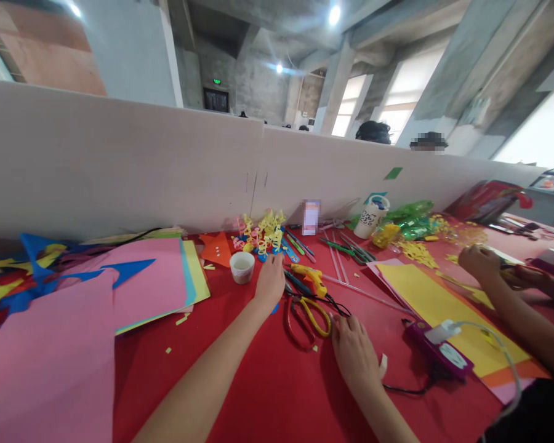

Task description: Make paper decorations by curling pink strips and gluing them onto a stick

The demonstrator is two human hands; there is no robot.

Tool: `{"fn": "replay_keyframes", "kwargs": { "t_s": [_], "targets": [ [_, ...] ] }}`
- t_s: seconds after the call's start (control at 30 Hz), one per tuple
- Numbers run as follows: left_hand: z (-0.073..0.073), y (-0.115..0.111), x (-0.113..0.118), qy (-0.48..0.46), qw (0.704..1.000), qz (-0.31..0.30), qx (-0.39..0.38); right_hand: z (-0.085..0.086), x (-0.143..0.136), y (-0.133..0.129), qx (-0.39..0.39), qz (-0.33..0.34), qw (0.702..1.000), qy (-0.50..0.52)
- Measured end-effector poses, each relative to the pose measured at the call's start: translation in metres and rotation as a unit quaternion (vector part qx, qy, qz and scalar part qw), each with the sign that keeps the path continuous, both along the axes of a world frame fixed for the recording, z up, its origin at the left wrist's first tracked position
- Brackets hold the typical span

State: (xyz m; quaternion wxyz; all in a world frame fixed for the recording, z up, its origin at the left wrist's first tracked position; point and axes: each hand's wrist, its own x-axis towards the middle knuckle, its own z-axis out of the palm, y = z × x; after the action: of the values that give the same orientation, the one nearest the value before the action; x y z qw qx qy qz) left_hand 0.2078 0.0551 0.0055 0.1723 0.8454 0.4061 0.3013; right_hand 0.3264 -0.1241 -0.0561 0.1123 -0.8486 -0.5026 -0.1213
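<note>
My left hand (271, 283) reaches forward beside a white cup (242, 267), its fingers pressed together; what they hold, if anything, is hidden. Just beyond it stand curly yellow and pink paper pieces (261, 234) on blue bases. A yellow glue gun (310, 278) lies to the right of that hand, with its black cord trailing toward me. Red-and-yellow-handled pliers (308, 317) rest between my two hands. Near the cord, my right hand (354, 346) lies low over the red table, fingers bent downward, their tips partly hidden.
Pink and coloured sheets (143, 277) cover the left side. At right are yellow sheets (443, 307), a purple power strip (438, 351) and a co-worker's hands (480, 264). A phone (311, 218) leans on the white partition (166, 166), left of a white container (372, 218).
</note>
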Motion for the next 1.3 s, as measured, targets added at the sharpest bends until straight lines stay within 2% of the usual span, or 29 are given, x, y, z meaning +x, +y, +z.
{"fn": "replay_keyframes", "kwargs": {
  "t_s": [0.13,0.2,0.27,0.33,0.4,0.53,0.6,0.67,0.7,0.73,0.8,0.9,0.97,1.03,1.13,1.23,1.3],
  "targets": [
    [0.014,-0.029,-0.023,-0.058,0.996,-0.067,-0.006,-0.001,0.005,0.001,0.013,0.024,0.998,0.055],
    [0.020,-0.047,-0.040,-0.147,0.978,-0.122,-0.082,0.003,0.006,0.001,0.014,0.031,0.997,0.076],
    [0.022,-0.064,-0.060,-0.192,0.955,-0.125,-0.189,0.008,0.006,0.001,0.017,0.034,0.995,0.088],
    [0.020,-0.077,-0.079,-0.221,0.917,-0.131,-0.306,0.013,0.006,0.000,0.019,0.037,0.994,0.097],
    [0.014,-0.086,-0.098,-0.251,0.866,-0.140,-0.409,0.015,0.007,-0.001,0.032,0.036,0.991,0.123],
    [-0.001,-0.098,-0.133,-0.309,0.756,-0.116,-0.565,0.017,0.012,0.001,0.119,0.028,0.959,0.255],
    [-0.007,-0.104,-0.147,-0.335,0.716,-0.089,-0.606,0.025,0.008,0.003,0.142,0.044,0.946,0.289],
    [-0.011,-0.111,-0.158,-0.356,0.696,-0.077,-0.618,0.038,-0.008,0.009,0.132,0.088,0.930,0.331],
    [-0.011,-0.113,-0.161,-0.368,0.693,-0.074,-0.616,0.045,-0.021,0.013,0.124,0.115,0.914,0.368],
    [-0.011,-0.116,-0.164,-0.379,0.691,-0.072,-0.611,0.052,-0.036,0.018,0.090,0.171,0.854,0.483],
    [-0.010,-0.118,-0.168,-0.400,0.686,-0.066,-0.605,0.060,-0.070,0.030,0.044,0.231,0.707,0.667],
    [-0.009,-0.118,-0.170,-0.430,0.663,-0.050,-0.611,0.057,-0.113,0.046,0.061,0.200,0.542,0.814],
    [-0.010,-0.117,-0.171,-0.448,0.649,-0.041,-0.614,0.049,-0.128,0.053,0.093,0.168,0.474,0.859],
    [-0.012,-0.116,-0.171,-0.456,0.642,-0.040,-0.614,0.042,-0.133,0.056,0.119,0.152,0.441,0.876],
    [-0.014,-0.115,-0.171,-0.455,0.643,-0.050,-0.613,0.037,-0.132,0.055,0.132,0.158,0.432,0.878],
    [-0.014,-0.114,-0.170,-0.452,0.641,-0.051,-0.619,0.038,-0.132,0.052,0.125,0.185,0.459,0.860],
    [-0.014,-0.114,-0.170,-0.451,0.636,-0.049,-0.624,0.038,-0.132,0.051,0.111,0.219,0.499,0.831]
  ]
}}
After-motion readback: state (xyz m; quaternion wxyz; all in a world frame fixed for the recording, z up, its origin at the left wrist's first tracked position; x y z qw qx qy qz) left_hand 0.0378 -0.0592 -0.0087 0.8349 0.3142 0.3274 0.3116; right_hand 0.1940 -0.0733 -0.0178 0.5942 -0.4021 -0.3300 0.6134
